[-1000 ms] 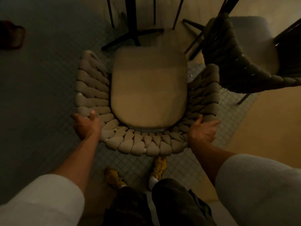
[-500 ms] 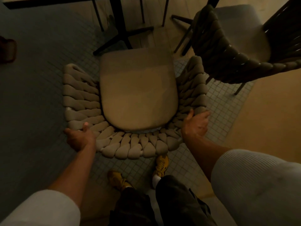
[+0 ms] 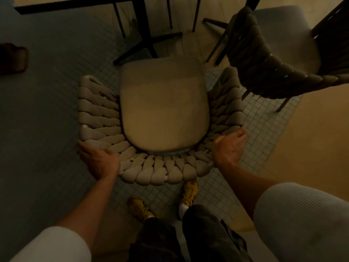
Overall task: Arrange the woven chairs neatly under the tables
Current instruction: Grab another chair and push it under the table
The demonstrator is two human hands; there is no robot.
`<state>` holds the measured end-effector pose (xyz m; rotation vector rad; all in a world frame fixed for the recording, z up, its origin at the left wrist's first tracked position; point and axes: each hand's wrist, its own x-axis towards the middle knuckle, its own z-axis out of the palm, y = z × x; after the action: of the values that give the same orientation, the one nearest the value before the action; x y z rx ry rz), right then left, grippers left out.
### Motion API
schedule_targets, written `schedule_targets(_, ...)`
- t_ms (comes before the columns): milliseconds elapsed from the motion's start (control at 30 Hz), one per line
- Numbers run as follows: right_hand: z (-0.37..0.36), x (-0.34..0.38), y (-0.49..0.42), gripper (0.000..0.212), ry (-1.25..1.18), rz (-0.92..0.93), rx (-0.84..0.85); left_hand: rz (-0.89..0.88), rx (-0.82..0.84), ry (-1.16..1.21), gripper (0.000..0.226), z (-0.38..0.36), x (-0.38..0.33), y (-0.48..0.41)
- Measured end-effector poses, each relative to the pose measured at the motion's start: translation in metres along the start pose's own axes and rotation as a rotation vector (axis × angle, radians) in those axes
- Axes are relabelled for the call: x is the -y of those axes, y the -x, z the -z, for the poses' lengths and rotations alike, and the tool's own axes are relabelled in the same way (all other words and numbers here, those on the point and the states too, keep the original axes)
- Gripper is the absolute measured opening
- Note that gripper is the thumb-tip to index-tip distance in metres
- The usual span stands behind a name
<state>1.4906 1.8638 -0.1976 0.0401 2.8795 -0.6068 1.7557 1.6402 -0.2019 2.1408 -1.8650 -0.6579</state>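
The beige woven rope chair (image 3: 105,118) stands between both hands. The left hand (image 3: 98,159) grips its rear left corner. The right hand (image 3: 229,146) clasps the rear right corner.

2 woven chairs (image 3: 105,110) (image 3: 264,59), 1 table (image 3: 75,4), 2 hands (image 3: 99,160) (image 3: 229,147)

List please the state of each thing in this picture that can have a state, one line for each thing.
Beige woven chair with padded seat: upright on the tiled floor, held at both back corners.
Left hand: pressed on the chair's back left corner.
Right hand: pressed on the back right corner.
Dark woven chair: upright, to the right, untouched.
Black table base: standing just ahead of the seat.
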Motion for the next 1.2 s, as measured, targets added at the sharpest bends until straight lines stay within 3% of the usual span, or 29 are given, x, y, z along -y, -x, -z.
schedule_targets(133, 0.014, -0.01, 0.01, 0.093, 0.063, 0.192, 0.055, -0.158, 0.065, -0.082, 0.09, 0.01, 0.005, 0.008)
schedule_targets(200, 0.02, -0.016, 0.012, 0.09, 0.139, 0.3, 0.036, -0.272, 0.083, -0.184, 0.091, 0.01, 0.01, 0.017)
schedule_targets(333, 0.022, -0.035, 0.014, 0.043, 0.25, 0.646, -0.034, -0.429, 0.072, -0.303, 0.068, 0.011, 0.017, 0.035)
schedule_targets(433, 0.02, -0.051, 0.018, 0.028, 0.34, 0.953, 0.043, -0.599, 0.112, -0.378, 0.044, 0.017, 0.02, 0.041)
schedule_targets(500, 0.021, -0.054, 0.021, 0.035, 0.344, 1.076, 0.121, -0.748, 0.201, -0.412, 0.04, 0.021, 0.023, 0.049)
schedule_targets(600, 0.022, -0.052, 0.025, 0.048, 0.264, 1.205, 0.223, -0.857, 0.31, -0.463, 0.057, 0.022, 0.022, 0.065)
schedule_targets(733, 0.024, -0.045, 0.025, 0.073, 0.275, 1.296, 0.353, -0.886, 0.422, -0.499, 0.077, 0.012, 0.016, 0.071)
schedule_targets(800, 0.025, -0.045, 0.021, 0.083, 0.356, 1.328, 0.421, -0.985, 0.506, -0.533, 0.093, 0.01, 0.013, 0.066)
schedule_targets(900, 0.027, -0.042, 0.014, 0.089, 0.493, 1.366, 0.468, -1.07, 0.741, -0.723, 0.113, 0.009, 0.002, 0.058)
schedule_targets(967, 0.029, -0.038, 0.012, 0.096, 0.587, 1.36, 0.502, -1.076, 0.811, -0.795, 0.096, 0.005, -0.006, 0.055)
schedule_targets(1067, 0.031, -0.033, 0.009, 0.104, 0.675, 1.351, 0.547, -1.101, 0.773, -0.766, 0.068, 0.002, -0.007, 0.057)
schedule_targets(1200, 0.029, -0.029, 0.003, 0.089, 0.722, 1.392, 0.56, -1.138, 0.718, -0.712, 0.059, 0.002, -0.002, 0.057)
